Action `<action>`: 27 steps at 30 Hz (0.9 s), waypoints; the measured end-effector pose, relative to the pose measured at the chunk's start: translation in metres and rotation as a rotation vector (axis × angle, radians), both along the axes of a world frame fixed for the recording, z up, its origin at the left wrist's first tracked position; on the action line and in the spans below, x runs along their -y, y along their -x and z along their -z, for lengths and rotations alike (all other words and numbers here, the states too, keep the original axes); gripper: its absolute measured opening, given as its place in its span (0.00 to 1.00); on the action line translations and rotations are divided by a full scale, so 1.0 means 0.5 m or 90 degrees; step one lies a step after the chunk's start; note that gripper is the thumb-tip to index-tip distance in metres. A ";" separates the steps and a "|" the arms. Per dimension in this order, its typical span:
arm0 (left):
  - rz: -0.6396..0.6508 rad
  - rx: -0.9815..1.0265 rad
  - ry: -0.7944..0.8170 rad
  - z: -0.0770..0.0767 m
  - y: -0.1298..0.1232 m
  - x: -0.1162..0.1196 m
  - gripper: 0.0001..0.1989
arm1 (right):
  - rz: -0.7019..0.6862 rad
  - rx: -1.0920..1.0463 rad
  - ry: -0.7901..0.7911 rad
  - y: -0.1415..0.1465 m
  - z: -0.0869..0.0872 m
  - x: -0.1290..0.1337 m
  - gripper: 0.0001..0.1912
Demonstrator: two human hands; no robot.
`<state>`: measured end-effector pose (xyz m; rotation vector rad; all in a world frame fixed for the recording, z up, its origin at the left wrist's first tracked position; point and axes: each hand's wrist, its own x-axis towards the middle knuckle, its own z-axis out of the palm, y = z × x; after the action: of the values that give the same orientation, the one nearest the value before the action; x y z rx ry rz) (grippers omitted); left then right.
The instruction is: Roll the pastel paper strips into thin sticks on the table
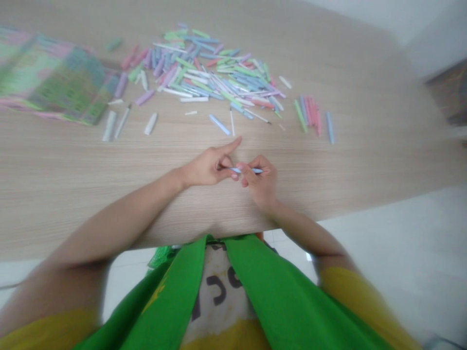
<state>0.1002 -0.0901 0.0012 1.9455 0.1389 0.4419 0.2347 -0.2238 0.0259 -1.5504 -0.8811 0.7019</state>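
A: Where is the slim light blue pen piece?

B: Just right of the middle of the frame, lying roughly crosswise between both hands, near the front edge of the wood-grain surface.

A: What is each hand doing with it?

B: The left hand seems to pinch its left end between the thumb and curled fingers, with the index finger stretched out toward the top of the frame. The right hand pinches it farther right, thumb against fingers, leaving the right tip bare. Blur hides the exact contact.

A: How would you expect it to handle?

B: Light and stiff, I'd judge, probably smooth plastic, so it could roll or slip in a loose pinch. I'd hold the barrel between thumb and fingertips, squeezing gently and sparing the narrow end, which may be the delicate part.

A: And what lies about it?

B: Above the hands, a light blue barrel and a thin white stick lie close together. Beyond them, in the upper middle, sprawls a heap of pastel pen pieces. A short row of pink, green and blue pieces lies at the upper right, and pastel printed packaging at the upper left.
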 end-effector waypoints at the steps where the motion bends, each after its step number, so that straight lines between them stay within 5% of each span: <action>1: -0.031 0.000 -0.081 0.001 0.000 0.000 0.47 | 0.005 0.016 0.007 -0.004 0.003 -0.003 0.29; 6: -0.088 -0.027 -0.362 0.000 0.005 -0.013 0.43 | -0.016 0.074 0.036 -0.013 0.021 -0.004 0.29; 16: -0.063 -0.063 -0.441 0.007 0.010 -0.046 0.46 | -0.106 0.315 0.113 -0.017 0.033 -0.002 0.09; 27: -0.122 -0.005 -0.559 -0.017 0.013 -0.025 0.39 | -0.167 0.053 0.202 -0.055 0.024 -0.039 0.41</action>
<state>0.0936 -0.0774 0.0098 2.8078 0.1498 0.6983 0.2622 -0.2043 0.0138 -1.7711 -1.0876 1.0089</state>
